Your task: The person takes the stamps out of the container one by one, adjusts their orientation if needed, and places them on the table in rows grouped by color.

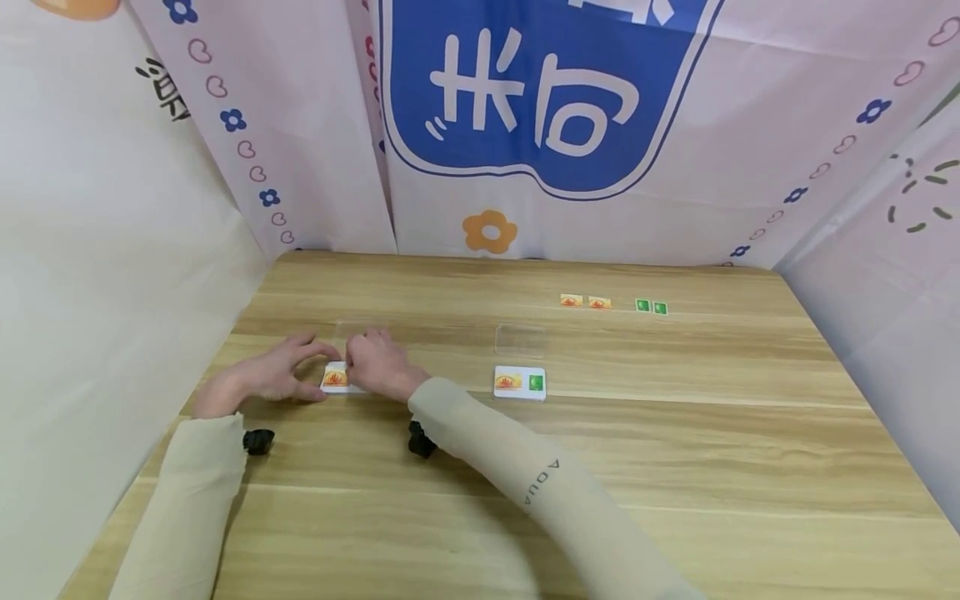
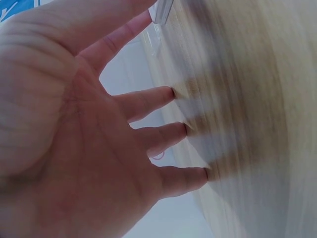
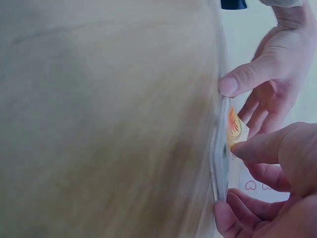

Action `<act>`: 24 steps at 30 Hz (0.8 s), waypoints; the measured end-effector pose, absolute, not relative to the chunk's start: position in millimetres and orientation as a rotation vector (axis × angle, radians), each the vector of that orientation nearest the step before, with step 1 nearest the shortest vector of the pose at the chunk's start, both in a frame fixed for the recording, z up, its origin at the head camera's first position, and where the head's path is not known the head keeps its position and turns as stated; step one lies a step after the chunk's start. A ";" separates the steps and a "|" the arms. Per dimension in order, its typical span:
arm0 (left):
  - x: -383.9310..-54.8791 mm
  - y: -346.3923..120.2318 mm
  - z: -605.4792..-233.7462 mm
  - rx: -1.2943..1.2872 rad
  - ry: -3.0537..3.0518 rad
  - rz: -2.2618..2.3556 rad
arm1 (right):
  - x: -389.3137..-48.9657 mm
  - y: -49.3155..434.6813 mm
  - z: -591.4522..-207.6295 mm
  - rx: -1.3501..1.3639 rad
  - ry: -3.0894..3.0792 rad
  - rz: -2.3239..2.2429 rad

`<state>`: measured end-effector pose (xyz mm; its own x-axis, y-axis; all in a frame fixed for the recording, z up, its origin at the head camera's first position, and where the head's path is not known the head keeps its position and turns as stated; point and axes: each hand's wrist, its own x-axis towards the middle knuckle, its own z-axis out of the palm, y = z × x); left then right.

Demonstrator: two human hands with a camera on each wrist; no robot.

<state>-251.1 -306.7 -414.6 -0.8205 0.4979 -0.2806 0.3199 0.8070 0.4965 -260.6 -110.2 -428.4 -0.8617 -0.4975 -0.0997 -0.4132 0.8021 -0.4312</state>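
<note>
A flat white case (image 1: 326, 389) lies on the table at the left, partly under the hands. My left hand (image 1: 281, 372) holds its left end between thumb and index finger; the other fingers spread down to the tabletop in the left wrist view. My right hand (image 1: 381, 364) is over the case's right part with curled fingers. In the right wrist view its thumb and finger pinch the edge of a small orange picture card (image 3: 234, 121), which tilts up from the case. Other right fingertips (image 3: 225, 218) touch the case's end. Green shows beneath the pinching fingers.
Right of the hands lies a second white case (image 1: 520, 393) with an orange and a green card. Behind it is a clear lid (image 1: 520, 341); another clear lid (image 1: 348, 327) lies behind the hands. Farther back are orange cards (image 1: 572, 301) and green cards (image 1: 642, 306).
</note>
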 end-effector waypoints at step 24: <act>-249.7 -308.6 -416.2 0.609 2.587 0.610 | -257.5 -84.2 -411.3 -0.846 2.629 -0.837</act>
<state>-249.7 -308.6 -416.2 -0.8198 0.4957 -0.2867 0.3152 0.8086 0.4967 -257.5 -84.2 -411.3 -0.7984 -0.5988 -0.0638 -0.4518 0.6657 -0.5939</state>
